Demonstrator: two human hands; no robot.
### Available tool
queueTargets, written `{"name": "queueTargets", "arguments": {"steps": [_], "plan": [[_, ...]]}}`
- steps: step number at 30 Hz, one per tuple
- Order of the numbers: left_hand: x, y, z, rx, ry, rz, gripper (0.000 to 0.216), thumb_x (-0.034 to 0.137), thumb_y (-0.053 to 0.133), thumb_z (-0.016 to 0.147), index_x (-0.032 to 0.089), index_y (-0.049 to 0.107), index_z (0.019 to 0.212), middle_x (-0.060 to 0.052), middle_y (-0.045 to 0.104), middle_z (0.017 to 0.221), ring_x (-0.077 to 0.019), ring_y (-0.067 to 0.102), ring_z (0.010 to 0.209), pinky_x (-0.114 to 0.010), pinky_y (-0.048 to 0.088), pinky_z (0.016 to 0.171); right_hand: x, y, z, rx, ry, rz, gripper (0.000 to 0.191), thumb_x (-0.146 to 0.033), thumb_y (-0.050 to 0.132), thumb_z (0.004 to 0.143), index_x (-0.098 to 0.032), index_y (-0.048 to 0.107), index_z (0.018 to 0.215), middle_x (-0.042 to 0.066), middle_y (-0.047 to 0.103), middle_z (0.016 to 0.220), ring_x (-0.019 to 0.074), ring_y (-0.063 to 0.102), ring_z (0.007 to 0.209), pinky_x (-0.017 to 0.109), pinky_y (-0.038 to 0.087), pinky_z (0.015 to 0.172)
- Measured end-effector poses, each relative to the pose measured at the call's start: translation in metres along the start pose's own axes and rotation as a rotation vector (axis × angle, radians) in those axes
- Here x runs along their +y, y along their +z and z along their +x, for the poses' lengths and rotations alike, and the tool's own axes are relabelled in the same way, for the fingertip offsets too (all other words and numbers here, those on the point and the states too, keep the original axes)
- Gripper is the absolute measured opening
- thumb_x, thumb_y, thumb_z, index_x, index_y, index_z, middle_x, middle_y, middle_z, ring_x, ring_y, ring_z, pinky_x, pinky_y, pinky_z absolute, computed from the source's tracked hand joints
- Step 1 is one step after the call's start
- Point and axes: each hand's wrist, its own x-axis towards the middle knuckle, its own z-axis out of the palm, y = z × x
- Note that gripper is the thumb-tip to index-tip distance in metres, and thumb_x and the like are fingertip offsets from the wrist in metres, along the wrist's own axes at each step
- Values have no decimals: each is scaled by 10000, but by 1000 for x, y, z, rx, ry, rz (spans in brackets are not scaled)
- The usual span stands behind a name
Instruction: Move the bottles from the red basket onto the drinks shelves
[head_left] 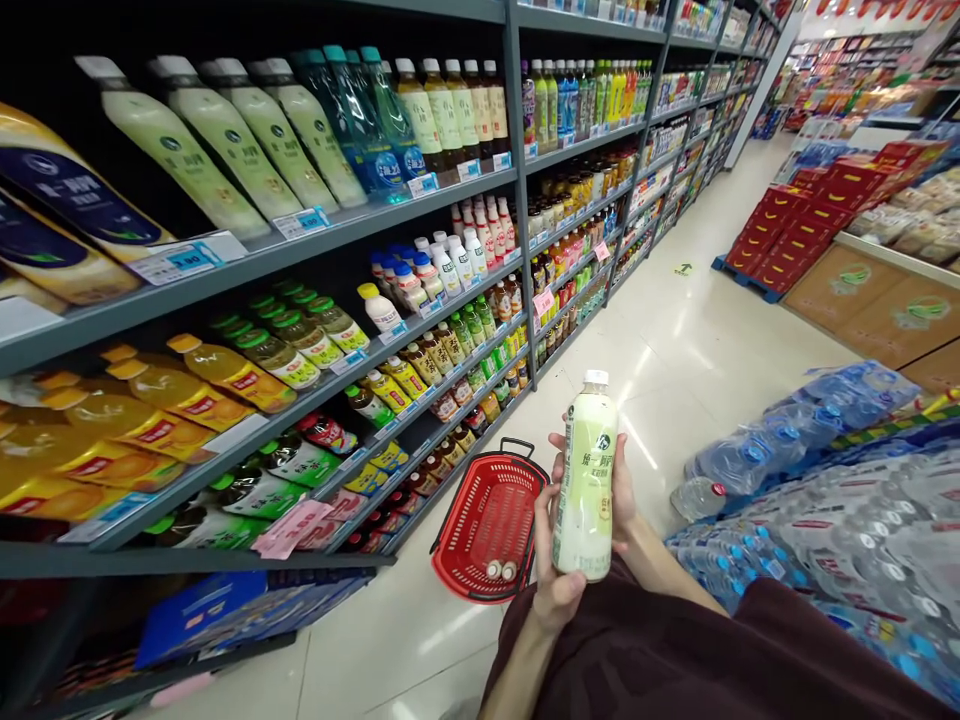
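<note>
A pale green drink bottle with a white cap is held nearly upright in front of me. My left hand grips it from the left and below, the thumb across its lower front. Along its right side my right hand is closed around it, its fingers partly hidden behind the bottle. Down on the floor, left of the bottle, a red shopping basket with a black handle has two small white-capped items inside.
Shelves of drinks run along the left, with similar pale green bottles on an upper shelf. Packed water bottles are stacked at the right. Red boxes stand on a blue pallet farther down the tiled aisle.
</note>
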Motion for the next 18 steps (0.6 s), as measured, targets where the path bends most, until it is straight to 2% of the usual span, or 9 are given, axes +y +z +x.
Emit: {"name": "queueTargets", "arguments": {"steps": [3,6,8,10,12,15,18], "plan": [[2,5,-2,-45,31,89,946,635,740,743,231,356,1507,-232,494,1506,-417,629,1262,-594,574,1006,-2,-5,0,25,51,114,756,-858,437,868,-289,635,1324,44,783,973,203,726,748,332,626,628],[10,10,2,-36,191,346,830,322,774,745,199,383,1467,-241,418,1560,-407,545,1372,-575,516,1105,-5,-12,6,50,130,123,713,-806,590,829,-202,703,1190,44,775,848,192,722,709,308,626,636],[14,11,5,-11,273,523,814,182,770,699,204,421,1434,-220,410,1576,-399,470,1446,-581,456,1166,-5,-15,11,149,42,67,559,-704,731,793,-206,728,1045,13,766,791,176,707,655,292,621,622],[17,9,6,5,316,654,788,129,764,693,217,453,1411,-201,417,1583,-385,440,1474,-583,437,1181,-5,-18,15,272,-100,15,438,-608,829,749,-220,723,925,-20,757,753,165,698,631,284,621,632],[17,6,6,4,350,745,733,118,771,713,218,491,1383,-192,445,1575,-367,466,1460,-566,456,1168,-6,-18,15,323,-143,2,445,-612,839,732,-214,722,895,-11,765,759,181,713,667,297,624,661],[14,2,6,-26,423,844,615,115,777,753,217,559,1319,-183,510,1538,-340,545,1389,-538,496,1121,-9,-18,11,230,-59,32,595,-724,734,768,-184,738,1017,62,796,861,227,736,750,324,614,640],[13,0,10,-77,524,932,563,92,781,769,221,597,1286,-176,576,1484,-320,590,1306,-517,530,1048,-13,-17,9,106,-7,68,710,-781,630,810,-179,718,1175,98,804,968,222,729,765,297,583,575]]}}
